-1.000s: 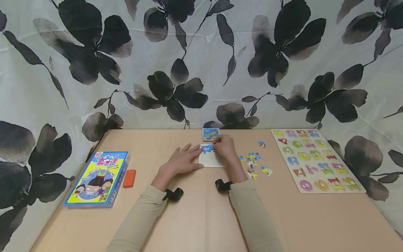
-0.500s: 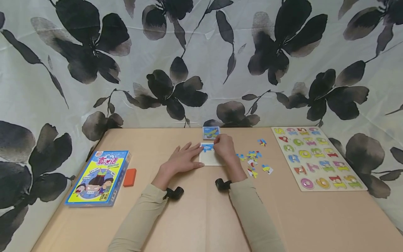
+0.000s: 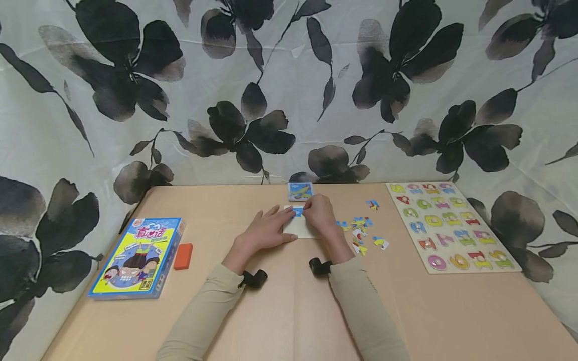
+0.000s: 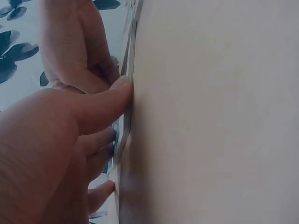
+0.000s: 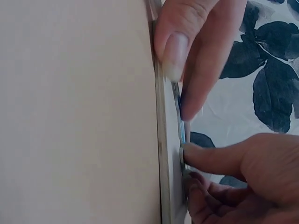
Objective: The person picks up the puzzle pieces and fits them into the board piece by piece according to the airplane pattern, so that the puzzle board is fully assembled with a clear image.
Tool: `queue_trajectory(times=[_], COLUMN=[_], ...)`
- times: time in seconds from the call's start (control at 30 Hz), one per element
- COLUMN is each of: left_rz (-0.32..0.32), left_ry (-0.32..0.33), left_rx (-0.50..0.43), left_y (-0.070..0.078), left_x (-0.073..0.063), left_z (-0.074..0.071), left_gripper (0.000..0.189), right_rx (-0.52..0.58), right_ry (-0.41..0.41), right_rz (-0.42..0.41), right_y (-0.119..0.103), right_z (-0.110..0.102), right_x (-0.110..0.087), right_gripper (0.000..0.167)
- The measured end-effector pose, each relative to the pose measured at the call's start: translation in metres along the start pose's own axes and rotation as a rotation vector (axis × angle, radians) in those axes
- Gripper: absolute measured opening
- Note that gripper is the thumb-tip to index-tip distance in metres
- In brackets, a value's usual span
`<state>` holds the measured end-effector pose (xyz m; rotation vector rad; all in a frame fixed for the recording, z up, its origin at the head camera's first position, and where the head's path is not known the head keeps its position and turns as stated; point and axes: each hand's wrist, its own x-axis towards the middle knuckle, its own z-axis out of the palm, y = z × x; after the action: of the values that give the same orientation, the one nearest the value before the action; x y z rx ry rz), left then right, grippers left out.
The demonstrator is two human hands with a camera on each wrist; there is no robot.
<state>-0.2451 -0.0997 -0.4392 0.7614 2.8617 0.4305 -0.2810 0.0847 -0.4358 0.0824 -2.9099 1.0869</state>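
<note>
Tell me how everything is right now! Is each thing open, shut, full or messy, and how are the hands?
White board: partly filled, blue pieces near its far edge
Loose pieces: scattered, some heaped
Picture card: picture side up
Box: shut, lying flat
Orange block: resting beside the box
Big board: flat, colourful side up
Left hand: fingers spread, touching the white board
Right hand: fingers curled, pinching

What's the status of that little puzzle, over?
Left hand spread over white board's left edge. Right hand curled at its right; grip unclear. Blue puzzle unfinished, partly hidden. Loose pieces off to the right.
</note>
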Motion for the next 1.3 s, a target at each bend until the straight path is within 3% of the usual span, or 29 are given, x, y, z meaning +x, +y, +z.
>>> queue_trajectory(times=[0.17, 0.33, 0.53, 0.67, 0.9, 1.3], left_rz=[0.012, -0.007, -0.038, -0.026, 0.017, 0.022], left_ry=[-0.017, -0.028, -0.046, -0.053, -0.056, -0.060], left_rx=[0.042, 0.078, 0.033, 0.005, 0.019, 0.053], left_y=[0.002, 0.003, 0.009, 0.012, 0.011, 0.010], left_x=[0.000, 0.000, 0.000, 0.001, 0.003, 0.002], left_z=[-0.001, -0.004, -0.008, -0.008, -0.003, -0.002], left_gripper=[0.070, 0.068, 0.068, 0.068, 0.068, 0.065], right_rx=[-0.012, 0.022, 0.049, 0.052, 0.080, 0.131], right_ry=[-0.055, -0.056, -0.016, -0.011, 0.004, -0.006], right_rz=[-0.068, -0.121, -0.069, -0.029, -0.024, -0.022], right_y=[0.008, 0.017, 0.018, 0.017, 0.022, 0.023], right_z=[-0.007, -0.007, -0.004, -0.004, -0.004, -0.004], right_x=[-0.001, 0.000, 0.001, 0.000, -0.001, 0.000], right_gripper=[0.013, 0.016, 0.015, 0.012, 0.010, 0.008])
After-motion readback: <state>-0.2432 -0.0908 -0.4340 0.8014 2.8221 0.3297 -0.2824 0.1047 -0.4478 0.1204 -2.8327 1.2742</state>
